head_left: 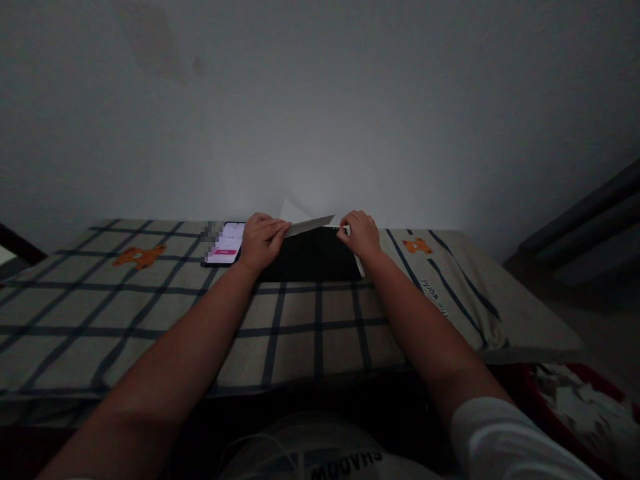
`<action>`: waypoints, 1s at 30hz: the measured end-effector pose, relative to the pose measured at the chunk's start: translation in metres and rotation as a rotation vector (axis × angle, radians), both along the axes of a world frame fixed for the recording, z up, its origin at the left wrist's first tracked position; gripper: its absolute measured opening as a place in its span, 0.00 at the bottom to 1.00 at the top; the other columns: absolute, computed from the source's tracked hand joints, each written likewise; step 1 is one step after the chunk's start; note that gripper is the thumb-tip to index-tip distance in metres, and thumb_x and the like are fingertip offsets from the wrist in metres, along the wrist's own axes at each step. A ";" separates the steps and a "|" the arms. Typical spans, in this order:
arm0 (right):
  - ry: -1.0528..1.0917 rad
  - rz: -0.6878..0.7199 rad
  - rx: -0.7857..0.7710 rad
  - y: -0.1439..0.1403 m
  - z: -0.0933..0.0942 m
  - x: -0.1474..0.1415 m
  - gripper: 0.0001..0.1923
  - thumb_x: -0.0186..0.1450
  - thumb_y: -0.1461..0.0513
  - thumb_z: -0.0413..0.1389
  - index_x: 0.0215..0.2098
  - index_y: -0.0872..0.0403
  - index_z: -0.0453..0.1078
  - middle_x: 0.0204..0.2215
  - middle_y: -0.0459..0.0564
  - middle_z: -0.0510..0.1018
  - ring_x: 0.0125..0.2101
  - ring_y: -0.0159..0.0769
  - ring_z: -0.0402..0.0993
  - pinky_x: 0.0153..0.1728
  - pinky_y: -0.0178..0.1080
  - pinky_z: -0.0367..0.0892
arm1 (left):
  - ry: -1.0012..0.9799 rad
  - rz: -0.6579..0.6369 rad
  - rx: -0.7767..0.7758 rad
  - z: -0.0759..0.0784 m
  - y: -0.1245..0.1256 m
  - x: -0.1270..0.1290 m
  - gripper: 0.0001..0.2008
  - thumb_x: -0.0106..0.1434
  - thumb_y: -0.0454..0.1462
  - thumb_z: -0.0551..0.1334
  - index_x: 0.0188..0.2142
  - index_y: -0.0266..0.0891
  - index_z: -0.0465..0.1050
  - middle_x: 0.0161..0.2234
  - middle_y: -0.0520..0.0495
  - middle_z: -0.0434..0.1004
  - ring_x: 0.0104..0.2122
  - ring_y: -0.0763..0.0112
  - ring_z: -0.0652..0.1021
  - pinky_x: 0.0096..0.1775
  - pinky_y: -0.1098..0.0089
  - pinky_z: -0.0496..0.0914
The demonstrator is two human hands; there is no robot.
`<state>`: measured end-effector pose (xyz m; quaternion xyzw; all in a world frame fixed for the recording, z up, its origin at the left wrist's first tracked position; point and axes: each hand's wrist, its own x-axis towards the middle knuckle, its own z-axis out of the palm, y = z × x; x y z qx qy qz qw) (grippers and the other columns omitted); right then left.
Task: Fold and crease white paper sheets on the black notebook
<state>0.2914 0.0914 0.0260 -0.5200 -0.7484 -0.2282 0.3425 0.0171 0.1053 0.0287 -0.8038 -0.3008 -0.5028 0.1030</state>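
Hands pinch opposite ends of the white paper sheet (pixel 309 225): left hand (pixel 261 240), right hand (pixel 360 235). Align edges squarely, then crease evenly.

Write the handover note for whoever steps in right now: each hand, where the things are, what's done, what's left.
Left hand: grip pinched on the left end of the white paper.
Right hand: fingertips on the paper's right end.
The paper lies over a black mat on the checked cloth, its upper part folded forward; a lit phone lies left of the left hand.
Done: fold started.
Left: likely pressing the crease flat.
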 end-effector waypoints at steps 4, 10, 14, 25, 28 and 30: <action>0.088 -0.046 0.021 0.000 0.001 0.004 0.04 0.62 0.64 0.51 0.32 0.54 0.68 0.33 0.53 0.74 0.37 0.41 0.66 0.38 0.42 0.56 | -0.001 0.030 -0.006 0.001 0.004 -0.005 0.11 0.65 0.41 0.58 0.38 0.43 0.79 0.37 0.46 0.81 0.35 0.65 0.75 0.44 0.56 0.66; -0.022 0.096 0.023 -0.016 0.010 -0.018 0.10 0.67 0.60 0.49 0.40 0.54 0.70 0.40 0.55 0.74 0.43 0.43 0.65 0.43 0.43 0.56 | 0.095 0.018 -0.012 0.001 -0.007 0.007 0.10 0.64 0.41 0.59 0.37 0.43 0.80 0.36 0.48 0.82 0.36 0.63 0.75 0.40 0.58 0.66; -0.159 0.244 -0.027 -0.022 0.009 -0.037 0.13 0.69 0.58 0.49 0.46 0.53 0.71 0.45 0.55 0.73 0.46 0.42 0.64 0.45 0.44 0.54 | 0.143 -0.017 -0.007 0.000 -0.015 0.017 0.09 0.63 0.42 0.60 0.35 0.44 0.80 0.34 0.49 0.82 0.37 0.63 0.74 0.41 0.59 0.66; -0.212 0.267 -0.076 -0.026 0.012 -0.042 0.16 0.71 0.57 0.45 0.40 0.53 0.74 0.39 0.52 0.77 0.42 0.40 0.65 0.42 0.43 0.53 | 0.193 -0.053 -0.083 0.001 -0.019 0.019 0.12 0.65 0.43 0.57 0.36 0.44 0.79 0.35 0.48 0.82 0.38 0.62 0.73 0.43 0.57 0.63; -0.209 0.253 -0.081 -0.026 0.012 -0.041 0.15 0.70 0.57 0.45 0.41 0.52 0.74 0.40 0.52 0.77 0.42 0.40 0.64 0.43 0.43 0.53 | 0.209 -0.055 -0.131 0.001 -0.018 0.019 0.15 0.67 0.42 0.53 0.39 0.42 0.78 0.37 0.46 0.81 0.40 0.61 0.73 0.45 0.57 0.63; -0.191 0.241 -0.080 -0.025 0.011 -0.039 0.15 0.70 0.58 0.46 0.41 0.52 0.74 0.40 0.52 0.77 0.43 0.41 0.64 0.43 0.43 0.53 | 0.223 -0.048 -0.156 0.002 -0.017 0.019 0.16 0.68 0.41 0.51 0.41 0.41 0.77 0.39 0.45 0.80 0.41 0.60 0.73 0.45 0.57 0.63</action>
